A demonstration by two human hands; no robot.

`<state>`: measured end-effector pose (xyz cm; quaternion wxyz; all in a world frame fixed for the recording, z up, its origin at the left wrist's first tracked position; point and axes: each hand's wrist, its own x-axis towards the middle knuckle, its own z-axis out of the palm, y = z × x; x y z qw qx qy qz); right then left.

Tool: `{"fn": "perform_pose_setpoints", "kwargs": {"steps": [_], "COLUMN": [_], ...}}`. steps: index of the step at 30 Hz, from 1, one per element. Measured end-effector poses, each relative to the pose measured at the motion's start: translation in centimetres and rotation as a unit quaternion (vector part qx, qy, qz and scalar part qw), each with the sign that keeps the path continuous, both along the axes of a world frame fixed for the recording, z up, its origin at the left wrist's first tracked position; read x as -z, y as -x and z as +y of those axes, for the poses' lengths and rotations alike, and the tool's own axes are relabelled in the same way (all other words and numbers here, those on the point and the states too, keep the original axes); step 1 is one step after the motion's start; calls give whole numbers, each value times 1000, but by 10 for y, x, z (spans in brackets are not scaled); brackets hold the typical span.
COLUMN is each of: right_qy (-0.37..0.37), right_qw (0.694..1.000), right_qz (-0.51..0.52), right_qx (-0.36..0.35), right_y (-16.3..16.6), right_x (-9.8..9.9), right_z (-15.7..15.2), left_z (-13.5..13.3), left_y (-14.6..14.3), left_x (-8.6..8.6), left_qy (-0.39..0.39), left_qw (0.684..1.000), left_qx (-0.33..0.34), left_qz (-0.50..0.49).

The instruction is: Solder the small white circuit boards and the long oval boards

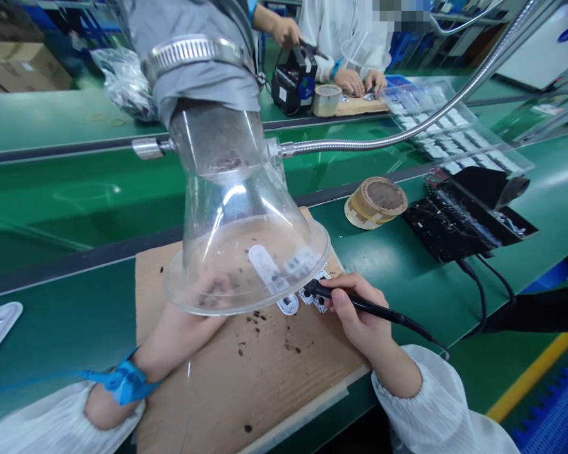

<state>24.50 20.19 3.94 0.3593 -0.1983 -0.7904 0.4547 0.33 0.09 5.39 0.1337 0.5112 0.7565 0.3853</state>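
My right hand is closed round the black handle of a soldering iron. The iron's tip end points left, over small white circuit boards on a cardboard sheet. Beside these lies a long white strip-shaped piece with rounded ends, partly under the clear fume hood. My left hand rests on the cardboard and shows through the hood, its fingers curled. What they hold, if anything, is blurred by the plastic. A blue wrist strap circles my left wrist.
A round tin and a black soldering stand are at the right. Behind them lies a clear tray of white parts. A flexible metal arm crosses above. Opposite, a co-worker's hands work near a black box-shaped device.
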Motion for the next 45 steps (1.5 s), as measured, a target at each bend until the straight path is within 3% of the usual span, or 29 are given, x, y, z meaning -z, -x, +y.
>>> {"fn": "perform_pose_setpoints", "kwargs": {"steps": [7, 15, 24, 31, 38, 45], "right_qy": [1, -3, -28, 57, 29, -4], "right_qw": [1000, 1000, 1000, 997, 999, 999], "right_qz": [4, -4, -7, 46, 13, -14], "right_qx": [2, 1, -9, 26, -39, -52], "right_y": [1, -2, -3, -5, -5, -3], "right_x": [1, 3, 5, 9, 8, 5], "right_z": [0, 1, 1, -1, 1, 2], "left_z": [3, 0, 0, 0, 0, 0], "left_y": [-1, -2, -1, 0, 1, 1], "left_x": [-6, 2, 2, -2, -4, -2], "left_qy": [15, 51, 12, -15, -31, -36], "left_qw": [1000, 999, 1000, 1000, 999, 999], "left_qx": [0, 1, 14, 8, 5, 9], "left_qz": [16, -10, 3, 6, 32, 18]}}
